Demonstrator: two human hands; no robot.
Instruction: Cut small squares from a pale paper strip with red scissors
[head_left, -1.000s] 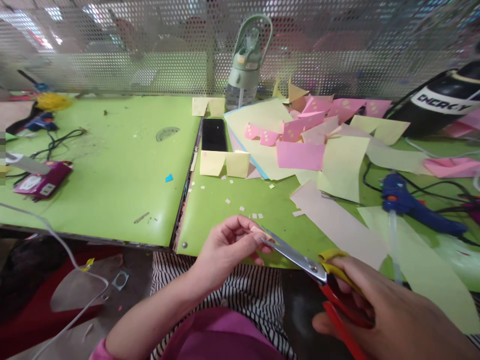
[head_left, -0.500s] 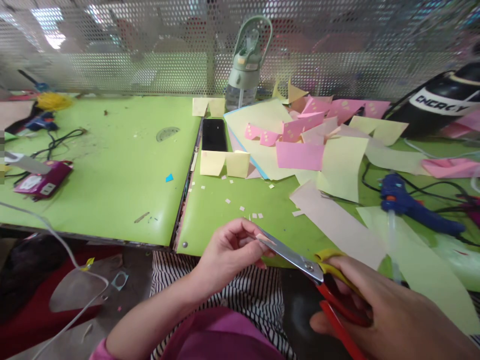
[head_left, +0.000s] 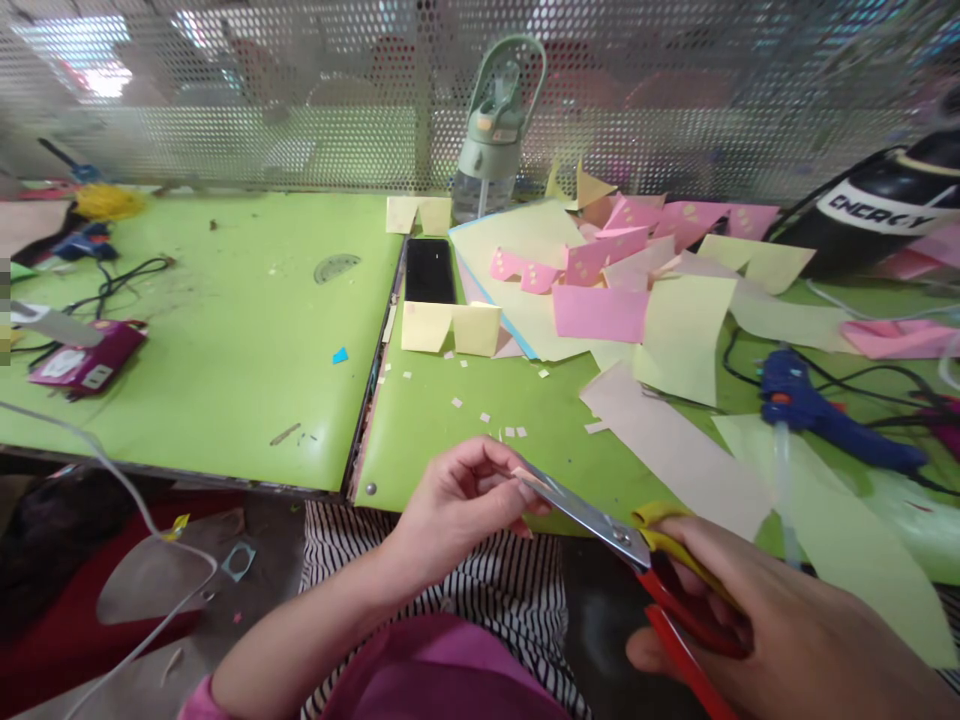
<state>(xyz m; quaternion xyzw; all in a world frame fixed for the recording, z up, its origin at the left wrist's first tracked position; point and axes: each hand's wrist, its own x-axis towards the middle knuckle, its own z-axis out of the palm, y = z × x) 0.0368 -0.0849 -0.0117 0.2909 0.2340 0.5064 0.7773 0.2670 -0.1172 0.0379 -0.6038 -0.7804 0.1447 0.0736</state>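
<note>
Pinching a small paper scrap (head_left: 523, 474) between thumb and fingertips, the left hand (head_left: 457, 505) hovers just off the near edge of the green table (head_left: 225, 330), over a striped lap. Meeting it from the right, the scissors (head_left: 600, 520) have their blade tips at the scrap. The right hand (head_left: 780, 630) grips the red and yellow handles, fingers curled through them. Tiny paper squares (head_left: 480, 415) dot the table near that edge; pink and yellow sheets (head_left: 637, 300) pile toward the far right, beside a blue glue gun (head_left: 817, 415).
</note>
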